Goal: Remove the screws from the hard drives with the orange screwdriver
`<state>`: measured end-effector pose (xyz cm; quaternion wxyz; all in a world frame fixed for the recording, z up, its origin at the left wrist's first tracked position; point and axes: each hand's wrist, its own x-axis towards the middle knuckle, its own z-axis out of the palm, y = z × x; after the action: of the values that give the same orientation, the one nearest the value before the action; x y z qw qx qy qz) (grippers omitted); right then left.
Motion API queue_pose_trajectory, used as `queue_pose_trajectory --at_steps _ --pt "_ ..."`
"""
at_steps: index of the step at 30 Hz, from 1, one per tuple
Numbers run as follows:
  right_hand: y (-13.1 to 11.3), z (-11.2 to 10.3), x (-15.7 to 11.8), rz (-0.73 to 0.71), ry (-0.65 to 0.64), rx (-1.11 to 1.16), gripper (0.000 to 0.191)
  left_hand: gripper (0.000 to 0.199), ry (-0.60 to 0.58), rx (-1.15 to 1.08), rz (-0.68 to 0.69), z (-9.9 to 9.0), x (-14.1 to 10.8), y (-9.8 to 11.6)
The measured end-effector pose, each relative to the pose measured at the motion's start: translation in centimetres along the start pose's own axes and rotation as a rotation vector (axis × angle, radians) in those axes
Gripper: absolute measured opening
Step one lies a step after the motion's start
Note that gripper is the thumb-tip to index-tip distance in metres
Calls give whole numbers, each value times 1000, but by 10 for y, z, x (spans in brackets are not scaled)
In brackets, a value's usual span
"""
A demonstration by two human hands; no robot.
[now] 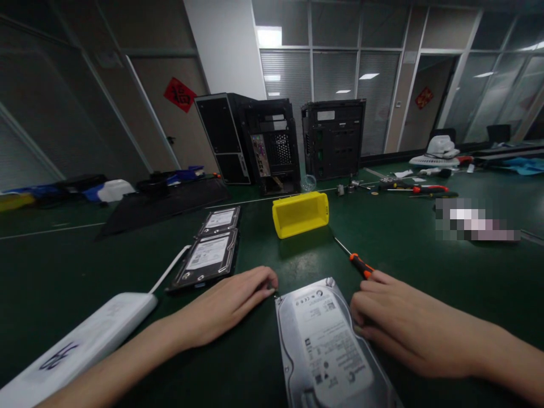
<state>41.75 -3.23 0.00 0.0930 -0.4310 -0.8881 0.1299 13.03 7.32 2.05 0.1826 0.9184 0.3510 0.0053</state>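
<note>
A silver hard drive [335, 345] with a white label lies between my hands, running off the bottom of the view. At its far left corner my left hand [250, 292] is closed in a pinch; whatever its fingertips hold is too small to make out. My right hand [395, 320] is curled at the drive's right edge, thumb and forefinger touching or very close to it. An orange-and-black screwdriver [360, 264] sticks out from the far side of this closed hand, blade pointing away; the handle's end is hidden under the fingers.
Two more hard drives [210, 253] lie left, beside a white power strip [97, 334] and its cord. Ahead are a yellow bin [301, 215] on its side and black computer cases [272, 147]. Pliers and other hand tools [419, 188] lie back right on the green tabletop [263, 374].
</note>
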Motion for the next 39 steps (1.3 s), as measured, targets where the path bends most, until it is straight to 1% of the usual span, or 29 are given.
queue_pose_trajectory --at_steps 3,5,9,11,14,17,21,25,28,31,32,35,37,39 --pt "-1 2 1 -41 -4 -50 13 25 13 58 18 3 -3 1" --pt "-1 4 2 -66 -3 -87 12 25 37 187 60 7 -2 2" --pt "1 10 4 -107 20 -160 10 23 66 447 189 16 7 3" --pt "3 12 5 -126 32 -192 9 20 69 513 232 17 12 2" --pt "5 15 7 -135 49 -217 10 15 78 556 261 18 18 1" --pt "5 13 8 -105 54 -178 12 15 86 563 252 18 23 1" --pt "10 8 8 -29 72 -124 18 21 111 556 203 19 32 1" --pt "24 2 18 22 165 -198 22 25 153 474 116 23 35 0" --pt "38 -2 42 31 205 -323 23 29 212 348 16 29 31 -1" --pt "51 -6 81 69 164 -492 22 32 269 237 -54 34 28 -1" --pt "54 -7 95 109 134 -533 23 33 275 222 -61 35 27 -1" --pt "62 -7 138 171 134 -551 29 34 295 224 -56 38 27 -3" --pt "66 -7 160 215 154 -551 31 34 311 225 -44 38 28 -4" --pt "69 -7 177 265 191 -544 33 34 319 232 -29 39 27 -4"
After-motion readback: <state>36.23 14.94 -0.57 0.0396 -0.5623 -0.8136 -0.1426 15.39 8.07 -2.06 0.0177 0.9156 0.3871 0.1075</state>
